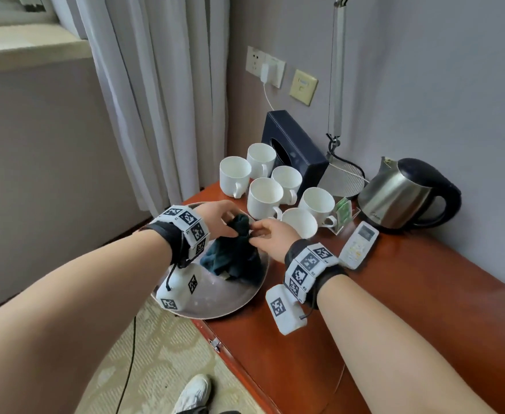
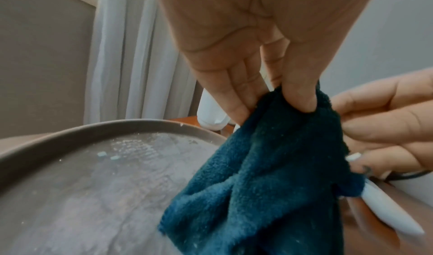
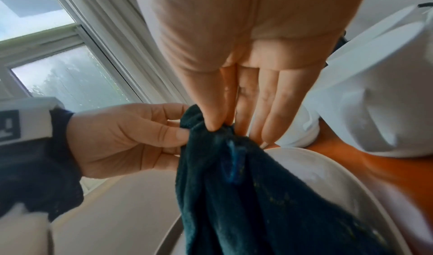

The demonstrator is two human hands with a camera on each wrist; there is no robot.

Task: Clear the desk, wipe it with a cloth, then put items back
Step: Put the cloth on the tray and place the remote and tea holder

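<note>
Cloth (image 1: 235, 253) bunched and lifted over the round tray (image 1: 239, 304), at 9 o'clock of the bench (image 1: 394, 294). Left hand (image 1: 215, 218) and right hand (image 1: 270, 234) both pinch its top edge. Six cups (image 1: 264, 197), kettle (image 1: 403, 194) and remote (image 1: 357, 245) stand from 12 to 2 o'clock; clearing looks unfinished, wiping of the wood not begun.

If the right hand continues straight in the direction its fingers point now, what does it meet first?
The right hand pinches the dark cloth and points toward the left hand, so it would probably meet those fingers first, just behind the cloth. Depth is unclear.
</note>
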